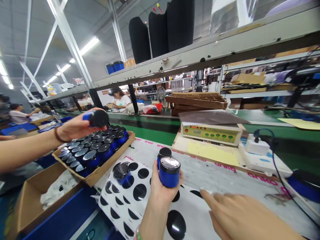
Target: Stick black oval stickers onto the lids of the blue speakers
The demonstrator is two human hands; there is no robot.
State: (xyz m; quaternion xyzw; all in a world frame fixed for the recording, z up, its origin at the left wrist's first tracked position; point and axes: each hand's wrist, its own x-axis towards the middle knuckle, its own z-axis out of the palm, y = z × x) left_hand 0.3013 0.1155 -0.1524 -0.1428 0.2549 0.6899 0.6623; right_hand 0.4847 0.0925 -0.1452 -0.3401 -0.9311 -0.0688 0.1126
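Observation:
My left hand (160, 188), palm up, grips a short blue cylinder with a black rim and a shiny top (169, 173). Just behind it stands a second black-topped blue cylinder (165, 152), partly hidden. At the lower right my right hand (237, 213) is slightly blurred, its fingers stretched out and the index fingertip at the far edge of a white sheet of round black stickers (156, 213). Another blue cylinder (122, 174) rests on that sheet. From the left, a co-worker's hand (75, 126) with a bead bracelet holds a tilted blue cylinder (96, 118) above a carton.
The shallow carton (96, 175) at the left holds many such cylinders, above a cardboard box (32, 203) with white wrapping. A control unit (210, 130) and a power strip (265, 160) with cables sit at the back right. A shelf (175, 63) hangs overhead.

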